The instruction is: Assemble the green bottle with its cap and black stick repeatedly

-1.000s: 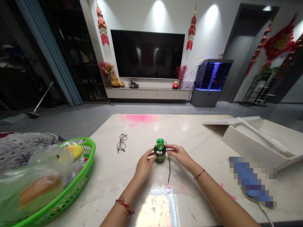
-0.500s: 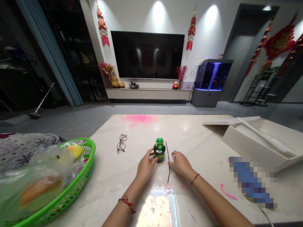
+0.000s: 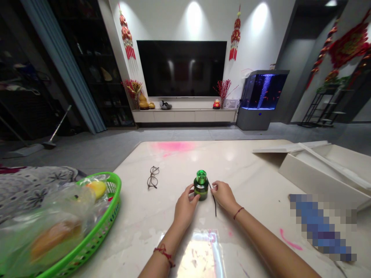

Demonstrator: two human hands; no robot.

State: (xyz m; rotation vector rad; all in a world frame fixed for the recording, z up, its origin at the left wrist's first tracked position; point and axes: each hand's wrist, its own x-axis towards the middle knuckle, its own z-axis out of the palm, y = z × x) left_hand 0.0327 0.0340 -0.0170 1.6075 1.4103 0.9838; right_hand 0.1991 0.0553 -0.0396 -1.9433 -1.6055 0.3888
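Note:
A small dark green glass bottle (image 3: 201, 193) with a shiny green ribbed cap stands upright on the white table. My left hand (image 3: 185, 204) wraps its near left side, thumb in front and fingers behind. Just right of the bottle is a thin black stick (image 3: 215, 204), its upper end close to the bottle's shoulder. The fingertips of my right hand (image 3: 223, 196) pinch this stick around its middle. Whether the stick touches the bottle I cannot tell.
Eyeglasses (image 3: 152, 177) lie left of the bottle. A green basket (image 3: 116, 189) with plastic-wrapped items stands at the left. On the right are an open white box (image 3: 315, 179) and a blurred-out blue item (image 3: 321, 227). Pink stains mark the marbled tabletop (image 3: 243, 166).
My right hand has closed on the black stick, which now slants closer to the bottle. My left hand stays on the bottle. The whole view has shifted slightly.

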